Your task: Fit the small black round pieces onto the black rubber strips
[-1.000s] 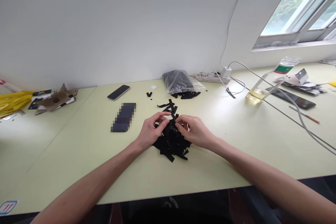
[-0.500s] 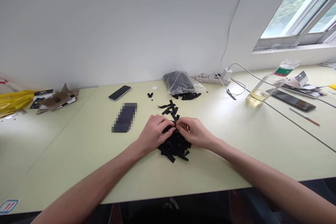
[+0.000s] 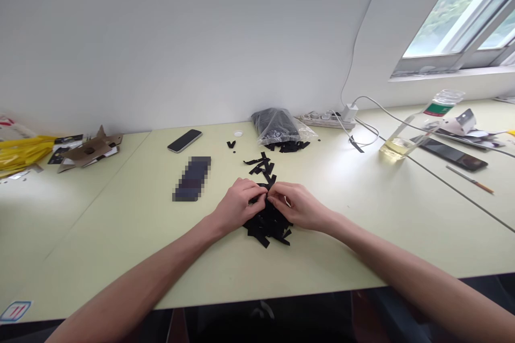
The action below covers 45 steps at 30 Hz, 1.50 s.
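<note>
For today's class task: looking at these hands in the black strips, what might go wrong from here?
The left hand and right hand press into the pile of black strips, so pieces might slide away and scatter. The loose strips just beyond could get mixed in. The bottle of yellowish liquid might spill if knocked.

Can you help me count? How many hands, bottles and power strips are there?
Hands: 2 (left hand, right hand)
Plastic bottles: 1 (plastic bottle)
Power strips: 1 (power strip)
Total: 4
</note>
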### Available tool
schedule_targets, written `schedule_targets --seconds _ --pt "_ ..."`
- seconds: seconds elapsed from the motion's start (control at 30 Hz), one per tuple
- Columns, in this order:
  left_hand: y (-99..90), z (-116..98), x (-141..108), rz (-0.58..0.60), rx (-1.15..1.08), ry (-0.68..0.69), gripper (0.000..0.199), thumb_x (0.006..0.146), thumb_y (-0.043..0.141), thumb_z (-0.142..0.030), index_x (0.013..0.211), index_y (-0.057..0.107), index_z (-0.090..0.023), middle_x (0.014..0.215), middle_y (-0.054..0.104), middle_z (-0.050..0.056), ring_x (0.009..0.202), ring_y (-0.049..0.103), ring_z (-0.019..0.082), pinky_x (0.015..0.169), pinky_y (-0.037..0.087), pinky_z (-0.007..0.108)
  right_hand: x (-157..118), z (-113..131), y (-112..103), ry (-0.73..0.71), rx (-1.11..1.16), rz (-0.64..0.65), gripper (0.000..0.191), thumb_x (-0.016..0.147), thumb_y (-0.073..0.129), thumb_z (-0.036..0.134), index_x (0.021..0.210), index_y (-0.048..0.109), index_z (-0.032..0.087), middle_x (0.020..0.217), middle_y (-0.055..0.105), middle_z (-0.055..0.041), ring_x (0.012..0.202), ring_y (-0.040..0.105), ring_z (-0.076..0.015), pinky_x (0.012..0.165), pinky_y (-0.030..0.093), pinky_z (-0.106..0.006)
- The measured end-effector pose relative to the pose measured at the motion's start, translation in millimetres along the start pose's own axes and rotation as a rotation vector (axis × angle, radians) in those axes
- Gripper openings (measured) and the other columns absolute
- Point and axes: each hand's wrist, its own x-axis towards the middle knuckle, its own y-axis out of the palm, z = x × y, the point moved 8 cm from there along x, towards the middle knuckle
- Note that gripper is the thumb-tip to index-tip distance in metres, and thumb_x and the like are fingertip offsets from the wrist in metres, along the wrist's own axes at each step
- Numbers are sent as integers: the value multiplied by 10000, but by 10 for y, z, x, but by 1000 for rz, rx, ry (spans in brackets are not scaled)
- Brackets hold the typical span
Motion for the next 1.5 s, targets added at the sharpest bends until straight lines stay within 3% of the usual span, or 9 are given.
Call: schedule_targets --seconds 0.4,0.67,0.83,0.93,1.2,1.27,1.33,1.4,1.5 --pt "-7 153 4 -18 -188 -192 187 967 599 -230 918 779 -251 938 764 9 844 676 169 771 513 299 5 54 -38 -23 51 -24 178 994 471 242 870 588 189 776 602 -27 645 490 -135 603 393 -267" --pt "-19 144 -10 -8 -70 -99 158 966 662 -367 908 746 -247 790 727 -24 728 619 150 832 462 327 25 -91 -155 66 65 -110 136 923 509 200 788 531 194 686 519 11 594 416 -120 551 337 -260" --pt "-50 91 16 14 -54 -123 288 954 658 -332 1232 646 -258 746 633 -47 688 573 137 799 435 322 16 -12 -76 -16 54 -34 153 948 484 215 798 509 196 706 504 10 601 416 -118 558 334 -257" --pt "-6 63 21 60 -18 -73 110 964 609 -296 989 683 -218 743 630 -35 684 565 136 791 406 333 10 -4 -35 -17 38 -9 160 974 466 233 834 533 192 743 525 -2 620 438 -123 577 349 -259" --pt "39 206 17 69 94 -170 295 967 572 -304 699 524 -190 683 605 -24 672 537 152 758 406 344 3 16 17 -17 -4 74 196 942 491 210 754 439 205 673 479 27 581 391 -111 558 301 -254" --pt "3 266 28 33 118 -210 252 983 564 -331 771 590 -198 793 671 -3 799 600 177 826 431 359 -4 42 28 -36 -23 85 207 932 502 209 740 426 207 654 471 33 566 374 -109 551 281 -257" --pt "-25 339 30 -1 145 -239 223 1010 539 -396 996 677 -221 1099 722 39 1082 620 223 971 427 397 -5 48 23 -35 -43 76 254 952 505 249 721 404 209 638 465 34 556 363 -109 547 265 -264" --pt "5 429 20 27 184 -264 359 1043 466 -469 1261 648 -251 1405 622 64 1341 510 259 1099 371 449 -2 43 20 -29 -57 70 313 981 499 308 706 385 212 629 464 32 550 356 -111 546 254 -270" --pt "120 553 -9 121 214 -282 463 1081 337 -483 1407 579 -260 1530 525 58 1458 417 258 1172 321 486 6 33 30 -24 -67 86 337 1004 488 348 708 408 210 638 484 26 554 370 -115 552 252 -274"
